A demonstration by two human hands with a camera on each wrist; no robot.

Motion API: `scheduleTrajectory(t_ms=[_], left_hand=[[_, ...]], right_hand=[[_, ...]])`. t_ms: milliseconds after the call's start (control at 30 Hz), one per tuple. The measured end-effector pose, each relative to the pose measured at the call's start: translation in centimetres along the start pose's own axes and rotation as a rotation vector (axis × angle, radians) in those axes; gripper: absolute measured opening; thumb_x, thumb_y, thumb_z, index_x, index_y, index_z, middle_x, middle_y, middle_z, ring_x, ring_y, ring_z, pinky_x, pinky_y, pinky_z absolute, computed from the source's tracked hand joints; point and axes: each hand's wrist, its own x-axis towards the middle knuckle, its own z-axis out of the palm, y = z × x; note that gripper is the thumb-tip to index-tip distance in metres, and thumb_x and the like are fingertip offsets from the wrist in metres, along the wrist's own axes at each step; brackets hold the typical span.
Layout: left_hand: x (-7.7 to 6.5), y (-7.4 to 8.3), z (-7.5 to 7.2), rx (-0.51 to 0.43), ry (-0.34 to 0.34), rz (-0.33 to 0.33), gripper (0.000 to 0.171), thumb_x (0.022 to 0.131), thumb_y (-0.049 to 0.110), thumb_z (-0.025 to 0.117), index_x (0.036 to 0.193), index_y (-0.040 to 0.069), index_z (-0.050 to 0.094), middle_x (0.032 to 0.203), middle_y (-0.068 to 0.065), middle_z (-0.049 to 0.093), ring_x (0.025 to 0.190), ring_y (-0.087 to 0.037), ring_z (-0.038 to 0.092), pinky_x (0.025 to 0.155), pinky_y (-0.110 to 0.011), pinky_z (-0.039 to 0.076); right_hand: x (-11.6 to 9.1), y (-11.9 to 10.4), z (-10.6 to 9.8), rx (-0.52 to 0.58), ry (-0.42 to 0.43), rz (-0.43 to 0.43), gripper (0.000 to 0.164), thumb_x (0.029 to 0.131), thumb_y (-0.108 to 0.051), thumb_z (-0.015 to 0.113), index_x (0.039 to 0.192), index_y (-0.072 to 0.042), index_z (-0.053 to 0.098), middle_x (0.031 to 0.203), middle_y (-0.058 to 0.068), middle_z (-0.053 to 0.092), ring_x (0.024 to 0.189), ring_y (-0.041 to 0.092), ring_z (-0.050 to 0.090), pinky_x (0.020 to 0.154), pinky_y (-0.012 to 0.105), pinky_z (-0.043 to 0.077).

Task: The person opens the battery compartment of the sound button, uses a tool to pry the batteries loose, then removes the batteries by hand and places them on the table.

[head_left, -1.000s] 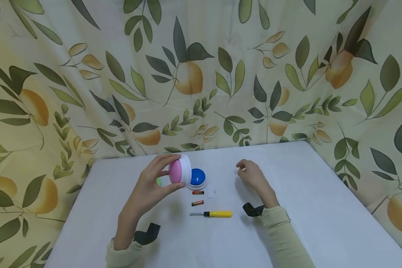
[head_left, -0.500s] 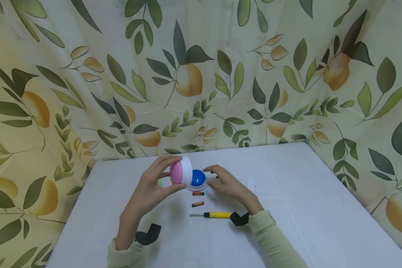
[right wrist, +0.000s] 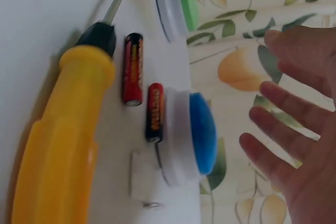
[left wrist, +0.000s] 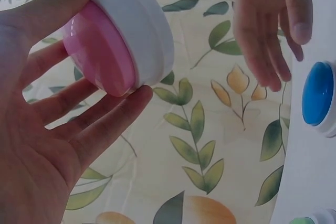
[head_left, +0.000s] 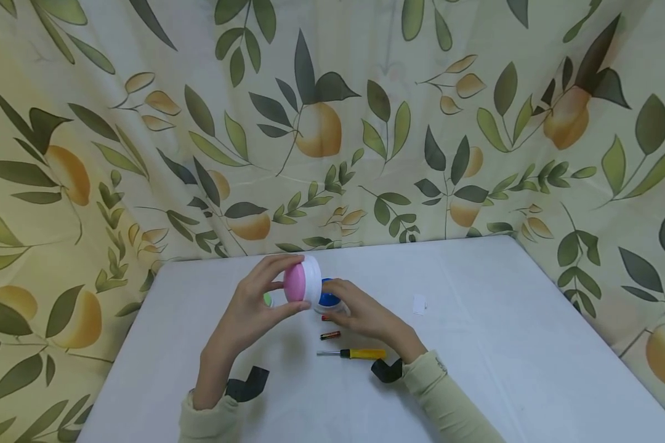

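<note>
My left hand (head_left: pixel 249 304) holds a round push button (left wrist: pixel 102 51) with a pink domed top and a thick white base, raised and tipped on its side between thumb and fingers. My right hand (head_left: pixel 366 314) hovers by a blue-topped push button (right wrist: pixel 202 132) standing on the table; its fingers overlap that button in the head view. In the right wrist view those fingers (right wrist: pixel 278 108) are spread and hold nothing. Two small red and black batteries (right wrist: pixel 133 69) lie near the blue button. A yellow-handled screwdriver (head_left: pixel 367 354) lies closer to me.
A green-topped push button (right wrist: pixel 187 4) stands left of the blue one, mostly hidden behind my left hand in the head view. A small flat white piece (head_left: pixel 419 304) lies on the white table (head_left: pixel 504 344) to the right. Leaf-patterned cloth (head_left: pixel 388 154) hangs behind.
My right hand has moved left from the right side of the table to the blue button. The small white piece now lies farther right. My left hand keeps its hold on the pink button.
</note>
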Motion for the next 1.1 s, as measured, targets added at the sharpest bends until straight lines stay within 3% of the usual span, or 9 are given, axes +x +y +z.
scheduleTrajectory(t_ms=[233,367,533,767,967,1100], left_hand=[[0.0,0.0,-0.2,-0.002,0.005,-0.005,0.079,0.080,0.020,0.091,0.149,0.031,0.055,0.146,0.005,0.057,0.132,-0.018,0.060,0.096,-0.034,0.061],[-0.1,0.0,-0.3,-0.006,0.005,-0.011,0.079,0.080,0.020,0.092,0.149,0.031,0.055,0.146,0.005,0.057,0.132,-0.018,0.060,0.096,-0.034,0.061],[-0.1,0.1,-0.5,0.004,0.004,-0.021,0.079,0.081,0.019,0.091,0.149,0.031,0.054,0.147,0.004,0.057,0.133,-0.019,0.059,0.096,-0.036,0.061],[0.0,-0.2,-0.1,-0.007,-0.002,-0.025,0.077,0.082,0.023,0.090,0.149,0.030,0.054,0.147,0.006,0.056,0.134,-0.016,0.058,0.096,-0.034,0.061],[-0.1,-0.3,0.2,-0.002,0.007,-0.031,0.078,0.081,0.024,0.091,0.150,0.030,0.054,0.148,0.006,0.057,0.134,-0.017,0.059,0.095,-0.037,0.062],[0.0,-0.2,-0.1,-0.003,0.004,-0.016,0.079,0.081,0.022,0.091,0.150,0.031,0.054,0.148,0.004,0.057,0.133,-0.019,0.059,0.094,-0.036,0.062]], right_hand=[[-0.4,-1.4,-0.1,-0.083,-0.003,-0.063,0.053,0.099,-0.028,0.073,0.147,-0.017,0.055,0.152,0.001,0.053,0.137,0.021,0.055,0.113,0.043,0.052],[-0.6,-1.9,0.2,-0.101,-0.063,-0.078,0.054,0.098,-0.031,0.074,0.147,-0.019,0.056,0.150,-0.002,0.054,0.133,0.019,0.057,0.109,0.039,0.055],[-0.6,-2.8,0.5,-0.112,-0.170,-0.091,0.043,0.098,-0.030,0.074,0.139,-0.021,0.063,0.145,-0.004,0.058,0.131,0.016,0.057,0.105,0.037,0.058],[-1.5,-3.9,0.3,-0.127,-0.314,0.040,0.024,0.099,-0.026,0.071,0.122,-0.018,0.073,0.122,-0.004,0.070,0.111,0.016,0.066,0.099,0.033,0.058],[-2.7,-3.3,0.4,-0.232,-0.351,0.120,0.022,0.097,-0.019,0.072,0.120,-0.016,0.073,0.116,-0.003,0.072,0.101,0.011,0.064,0.100,0.038,0.058],[-3.4,-3.1,0.5,-0.284,-0.349,0.167,0.023,0.093,-0.016,0.077,0.115,-0.013,0.073,0.104,-0.003,0.070,0.087,0.009,0.057,0.089,0.032,0.059]])
